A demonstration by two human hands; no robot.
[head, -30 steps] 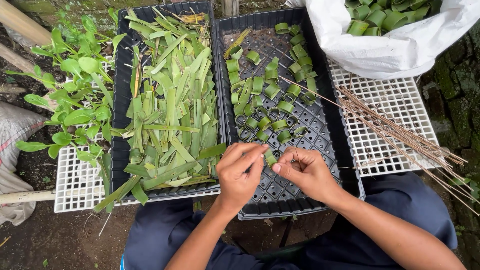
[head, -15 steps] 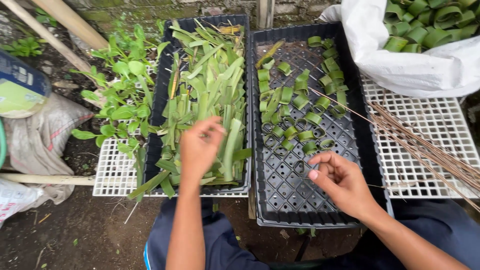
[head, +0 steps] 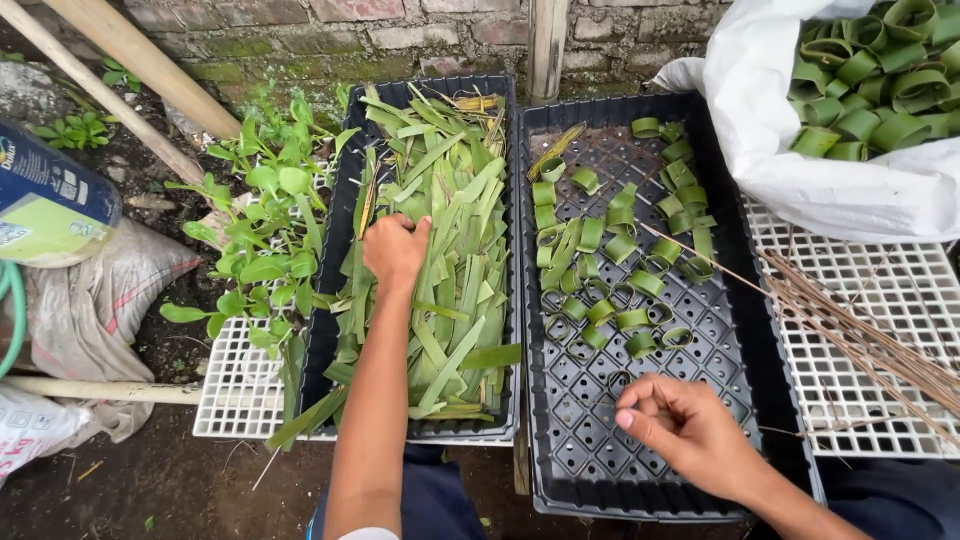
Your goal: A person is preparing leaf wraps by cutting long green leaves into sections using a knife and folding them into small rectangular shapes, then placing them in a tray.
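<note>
leaf strips heaped in the left black tray. since a moment ago, left hand reached out from beside the right, now closed on one strip; right hand loosely pinched, holding nothing visible, over the right tray of leaf rings. white grids, soil, brick wall around.

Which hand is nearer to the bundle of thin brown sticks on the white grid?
Right. The right hand hovers over the black tray, beside the thin brown sticks; the left hand rests on the cut leaf strips, one tray farther away.
</note>
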